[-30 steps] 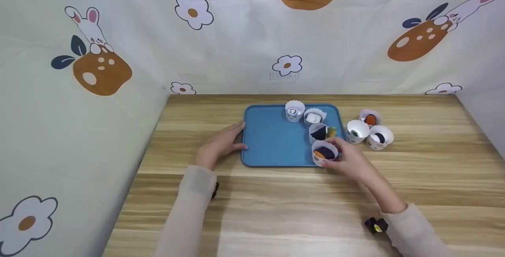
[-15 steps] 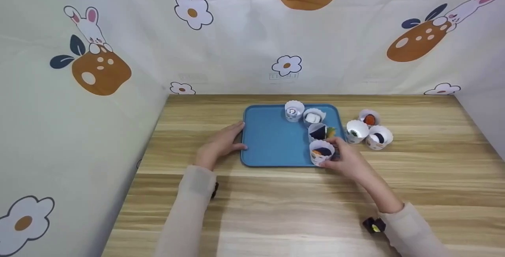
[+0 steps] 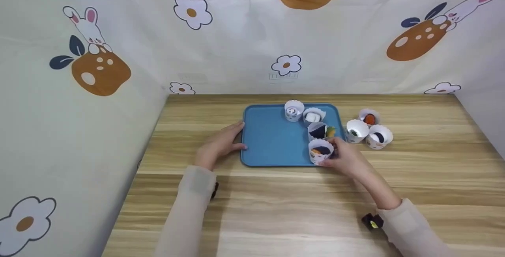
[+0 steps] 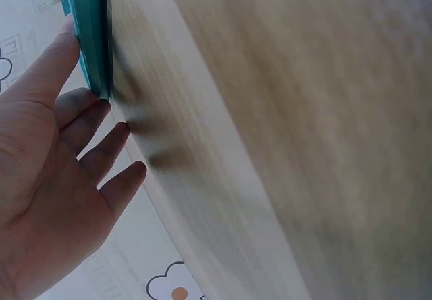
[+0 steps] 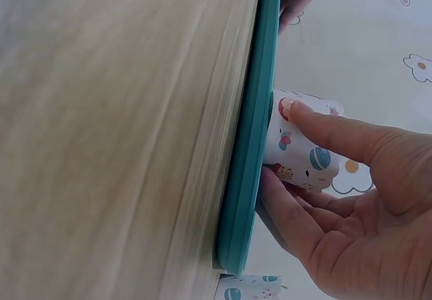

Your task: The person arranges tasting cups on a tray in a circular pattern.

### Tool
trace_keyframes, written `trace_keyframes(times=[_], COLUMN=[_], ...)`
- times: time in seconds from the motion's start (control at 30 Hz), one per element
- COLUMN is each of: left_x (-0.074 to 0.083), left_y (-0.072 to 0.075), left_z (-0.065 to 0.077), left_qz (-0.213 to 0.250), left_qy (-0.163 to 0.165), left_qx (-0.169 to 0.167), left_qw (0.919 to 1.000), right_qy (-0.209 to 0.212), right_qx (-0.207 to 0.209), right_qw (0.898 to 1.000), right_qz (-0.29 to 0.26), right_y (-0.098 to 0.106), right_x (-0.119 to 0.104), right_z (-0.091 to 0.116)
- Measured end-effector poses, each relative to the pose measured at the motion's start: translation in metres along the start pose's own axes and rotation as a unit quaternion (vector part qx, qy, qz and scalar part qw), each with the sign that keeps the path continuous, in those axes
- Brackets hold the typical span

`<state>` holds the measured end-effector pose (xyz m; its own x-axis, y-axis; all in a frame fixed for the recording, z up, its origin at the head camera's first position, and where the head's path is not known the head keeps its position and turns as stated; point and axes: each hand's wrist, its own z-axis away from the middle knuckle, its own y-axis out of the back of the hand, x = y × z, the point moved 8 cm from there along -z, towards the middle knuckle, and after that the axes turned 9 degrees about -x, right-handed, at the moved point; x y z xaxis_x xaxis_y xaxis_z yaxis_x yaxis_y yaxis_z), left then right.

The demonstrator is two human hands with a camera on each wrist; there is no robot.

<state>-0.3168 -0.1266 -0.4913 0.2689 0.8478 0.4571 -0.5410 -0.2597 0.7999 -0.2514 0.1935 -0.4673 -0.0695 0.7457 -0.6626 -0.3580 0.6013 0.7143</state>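
Note:
My right hand (image 3: 347,158) holds a white scalloped paper cup (image 3: 320,156) at the front right corner of the blue tray (image 3: 272,138). In the right wrist view, the thumb lies along one side of the printed cup (image 5: 300,141) and the fingers bend around the other; its base meets the tray. Inside the cup is a dark and orange piece like toy sushi. My left hand (image 3: 219,144) touches the tray's left edge with thumb and fingertips, fingers spread and loosely extended, as the left wrist view shows at the tray's rim (image 4: 91,36).
Further paper cups with small food-like pieces stand on the tray's right half: a back cup (image 3: 294,111), a cup with a white piece (image 3: 314,117) and a cup with a dark piece (image 3: 317,131). Three more, including a front cup (image 3: 379,137), stand right of the tray.
The cup in my right hand has shifted slightly left and now stands more upright, just in front of the dark-piece cup. The left hand stays at the tray's edge.

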Motion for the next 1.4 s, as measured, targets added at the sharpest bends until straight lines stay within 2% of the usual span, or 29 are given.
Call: trace_keyframes(times=[0.23, 0.6, 0.87, 1.1, 1.4], left_x=[-0.002, 0.001, 0.006, 0.003, 0.002], left_y=[-0.002, -0.002, 0.001, 0.000, 0.000], left_z=[-0.002, 0.001, 0.000, -0.002, 0.001], left_qz=[-0.006, 0.001, -0.004, -0.001, 0.003], left_qy=[0.002, 0.006, -0.017, -0.003, -0.007], left_qx=[0.000, -0.001, 0.001, -0.004, -0.004], left_qw=[1.0000, 1.0000, 0.9998, 1.0000, 1.0000], right_qy=[-0.010, 0.009, 0.035, 0.027, 0.018], right_qx=[-0.013, -0.030, -0.009, 0.000, 0.051], right_qw=[1.000, 0.999, 0.999, 0.999, 0.998], right_qz=[-0.016, -0.044, -0.027, -0.035, -0.045], right_y=[-0.004, 0.002, 0.021, 0.040, 0.079], right_x=[0.003, 0.000, -0.003, -0.001, 0.013], right_z=[-0.005, -0.002, 0.008, 0.021, 0.038])
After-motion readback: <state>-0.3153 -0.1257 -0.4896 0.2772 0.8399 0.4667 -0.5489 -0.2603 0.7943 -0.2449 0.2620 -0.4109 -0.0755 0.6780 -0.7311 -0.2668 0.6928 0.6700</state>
